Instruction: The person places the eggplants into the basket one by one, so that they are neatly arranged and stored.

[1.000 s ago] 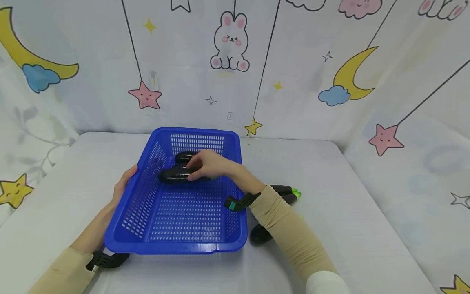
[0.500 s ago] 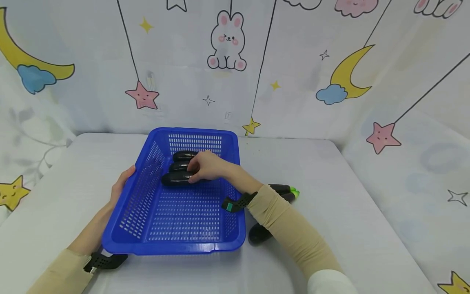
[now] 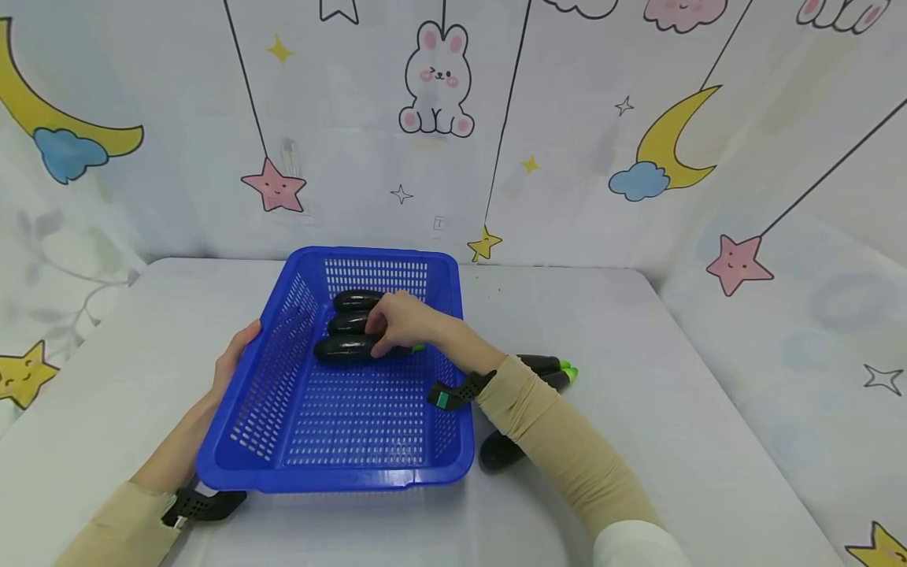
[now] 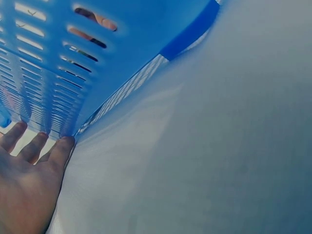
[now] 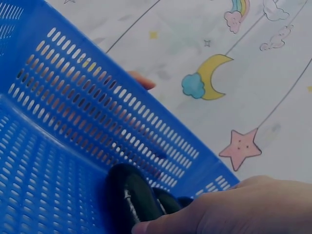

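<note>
- Front eggplant (image 3: 345, 348): gripped between thumb and curled fingers of the right hand (image 3: 405, 321).
- Two more eggplants (image 3: 347, 324): just beyond that thumb.
- Blue basket (image 3: 340, 479): around them, its outer wall touching the extended fingers of the left hand (image 4: 29, 187).

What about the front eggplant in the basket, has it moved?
Yes: against the basket, the front eggplant is slightly lower and further right in the head view.

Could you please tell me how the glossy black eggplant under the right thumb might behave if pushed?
The glossy black, elongated eggplant would likely roll on its rounded sides, though the matching eggplant behind might block it that way. Its sheen suggests slipperiness, its plump shape probable firmness.
</note>
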`<action>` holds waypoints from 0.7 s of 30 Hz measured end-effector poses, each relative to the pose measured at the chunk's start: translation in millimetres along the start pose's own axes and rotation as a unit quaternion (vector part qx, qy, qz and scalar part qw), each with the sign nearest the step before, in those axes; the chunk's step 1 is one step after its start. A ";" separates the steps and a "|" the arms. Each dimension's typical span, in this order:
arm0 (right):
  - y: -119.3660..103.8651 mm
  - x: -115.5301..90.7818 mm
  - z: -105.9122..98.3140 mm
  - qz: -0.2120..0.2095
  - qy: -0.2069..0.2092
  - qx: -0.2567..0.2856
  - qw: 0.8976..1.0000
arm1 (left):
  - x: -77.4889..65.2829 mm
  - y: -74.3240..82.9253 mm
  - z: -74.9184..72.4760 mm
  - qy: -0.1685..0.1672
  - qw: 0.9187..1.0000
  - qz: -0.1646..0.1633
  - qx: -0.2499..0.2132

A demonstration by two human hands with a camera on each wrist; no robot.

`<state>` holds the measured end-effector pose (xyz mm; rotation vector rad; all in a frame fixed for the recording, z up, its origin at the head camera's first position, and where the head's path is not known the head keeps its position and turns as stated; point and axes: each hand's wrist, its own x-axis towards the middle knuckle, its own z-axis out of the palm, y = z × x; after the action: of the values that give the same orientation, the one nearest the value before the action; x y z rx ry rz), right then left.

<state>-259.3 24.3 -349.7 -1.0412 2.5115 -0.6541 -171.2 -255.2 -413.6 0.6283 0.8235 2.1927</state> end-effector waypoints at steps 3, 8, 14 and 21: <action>-0.8 -0.2 -0.8 0.004 0.001 0.002 1.000 | -0.6 0.2 -0.5 0.011 1.000 -0.003 0.018; -1.3 -0.3 -1.8 0.005 0.004 0.007 1.000 | -1.2 0.8 1.3 0.027 0.999 -0.002 0.043; 0.6 0.5 -1.8 -0.007 0.012 0.022 1.000 | -1.4 0.7 0.7 0.029 0.999 -0.003 0.037; 2.3 1.9 -1.4 -0.021 0.021 0.031 0.999 | -0.8 0.8 -0.3 0.034 0.999 -0.007 0.039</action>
<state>-262.6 24.8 -350.0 -1.0728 2.4935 -0.7674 -171.2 -256.3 -413.4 0.5877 0.9492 2.1885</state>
